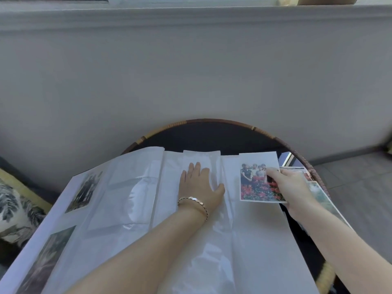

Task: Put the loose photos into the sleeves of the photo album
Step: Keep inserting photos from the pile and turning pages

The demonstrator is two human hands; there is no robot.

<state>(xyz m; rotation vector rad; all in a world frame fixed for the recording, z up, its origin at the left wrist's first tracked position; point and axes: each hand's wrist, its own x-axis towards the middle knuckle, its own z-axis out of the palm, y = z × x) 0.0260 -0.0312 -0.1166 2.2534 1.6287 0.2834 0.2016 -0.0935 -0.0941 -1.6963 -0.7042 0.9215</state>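
Facing a pale grey wall [191, 81] under a window ledge, filling the upper half of the frame. Looking down at a round dark table [263, 132] with a woven rim, lower centre, carrying an open photo album [148, 209] running off the bottom edge.

Pressing the left hand [199, 183] flat on the glossy middle pages, centre of the frame, fingers straight, gripping nothing, wearing a bracelet [193, 200] at the wrist. Pinching a colour photo [256, 183] of a group behind red flowers with the right hand [290, 187], right of centre, fingers curling round its right edge. Lying over the top of the right-hand page, seemingly not yet inside a sleeve.

Judging the step in hand as bringing this photo to a sleeve. Probably calling next for finding the sleeve's opening, lifting the film with the left hand, and sliding the photo in squarely without bending a corner.

Struggling to make out any sleeve openings through glare and white on white. Seeing more loose photos [318, 192] toward the right rim of the table, partly covered by the right hand and forearm, number impossible to tell. Showing filled sleeves [84, 189] on the left page only as dark blurs, the lower one cut off. Glimpsing a patterned cushion [12, 209], cropped at the left edge.
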